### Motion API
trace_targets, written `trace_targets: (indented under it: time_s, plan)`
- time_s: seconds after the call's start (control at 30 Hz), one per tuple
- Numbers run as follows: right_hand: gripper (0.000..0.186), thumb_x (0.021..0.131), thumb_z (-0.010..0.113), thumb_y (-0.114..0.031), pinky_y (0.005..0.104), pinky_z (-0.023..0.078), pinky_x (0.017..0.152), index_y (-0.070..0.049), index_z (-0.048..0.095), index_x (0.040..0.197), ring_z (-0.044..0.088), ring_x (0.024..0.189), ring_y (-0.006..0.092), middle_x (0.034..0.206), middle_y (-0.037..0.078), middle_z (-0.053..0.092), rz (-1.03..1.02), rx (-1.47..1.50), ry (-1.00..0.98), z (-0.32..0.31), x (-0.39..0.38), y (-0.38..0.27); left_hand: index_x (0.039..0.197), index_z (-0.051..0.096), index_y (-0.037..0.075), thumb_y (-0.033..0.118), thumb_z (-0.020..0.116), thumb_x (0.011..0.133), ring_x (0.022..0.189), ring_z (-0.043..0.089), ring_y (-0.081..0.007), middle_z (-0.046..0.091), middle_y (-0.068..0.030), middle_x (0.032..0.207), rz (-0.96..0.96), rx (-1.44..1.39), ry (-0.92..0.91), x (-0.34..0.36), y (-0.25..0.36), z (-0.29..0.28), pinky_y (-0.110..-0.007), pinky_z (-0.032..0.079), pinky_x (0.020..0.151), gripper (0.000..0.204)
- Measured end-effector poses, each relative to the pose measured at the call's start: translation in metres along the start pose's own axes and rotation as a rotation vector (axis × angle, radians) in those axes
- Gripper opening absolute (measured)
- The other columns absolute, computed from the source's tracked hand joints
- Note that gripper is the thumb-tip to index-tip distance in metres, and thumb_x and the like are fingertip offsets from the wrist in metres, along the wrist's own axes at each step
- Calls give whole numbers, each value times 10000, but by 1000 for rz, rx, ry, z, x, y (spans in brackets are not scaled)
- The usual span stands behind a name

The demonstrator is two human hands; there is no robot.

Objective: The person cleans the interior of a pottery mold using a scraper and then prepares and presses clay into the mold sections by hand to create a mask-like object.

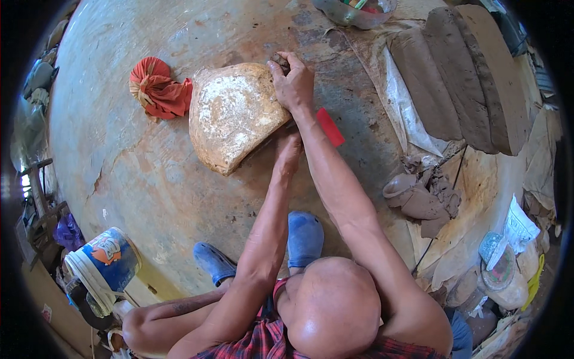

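A heavy, pale block like a plaster mould (236, 110), tan with white patches, stands tilted on the floor before me. My right hand (294, 84) is at its upper right edge, thumb and fingers closed round a small dark lump of clay (280, 61). Lower down, my left hand (289, 146) reaches in under the mould's near right edge; its fingers are hidden there. Touching the mould's left side is a knotted orange-red cloth bundle (156, 88). A flat red piece (330, 127) lies beside my right forearm.
Thick grey-brown clay slabs (460, 78) lie at the far right on plastic sheeting. Nearer are torn clay lumps (424, 197). A bowl (359, 13) stands at the far edge. Blue clogs (305, 239) are close to me, and a white-and-blue bucket (104, 266) is at the left.
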State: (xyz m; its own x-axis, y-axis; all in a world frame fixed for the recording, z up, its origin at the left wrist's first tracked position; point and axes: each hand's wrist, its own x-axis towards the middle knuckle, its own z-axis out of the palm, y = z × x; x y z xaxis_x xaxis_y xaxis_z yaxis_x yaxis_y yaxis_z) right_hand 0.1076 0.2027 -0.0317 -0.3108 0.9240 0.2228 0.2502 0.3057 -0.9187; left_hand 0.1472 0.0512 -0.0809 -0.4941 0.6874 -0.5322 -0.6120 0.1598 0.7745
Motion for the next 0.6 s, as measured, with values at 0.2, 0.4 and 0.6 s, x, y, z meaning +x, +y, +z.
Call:
trace_targets:
  time_s: [0.2, 0.4, 0.6]
  plan:
    - [340, 910, 801, -247, 466, 586, 853, -9, 744, 1147, 749, 943, 390, 1030, 213, 763, 28, 3, -1, 0, -6, -3, 1113, 770, -16, 176, 609, 999, 856, 635, -134, 719, -52, 999, -23, 55, 7, 4, -3, -8, -337, 528, 768, 275]
    - [310, 896, 811, -238, 414, 604, 825, -23, 753, 1112, 780, 931, 325, 1011, 180, 785, 34, 12, 34, 4, 0, 3, 1178, 763, -31, 218, 537, 1061, 931, 668, -166, 742, -82, 1076, -49, 149, 46, 19, -25, -5, -365, 551, 861, 356]
    - [312, 883, 812, -223, 456, 599, 818, -22, 750, 1114, 765, 901, 378, 973, 204, 772, 97, 31, 54, 18, -5, -11, 1247, 751, -38, 340, 612, 1026, 989, 649, -184, 744, -94, 1141, 18, 259, -109, 39, -31, -51, -388, 536, 899, 459]
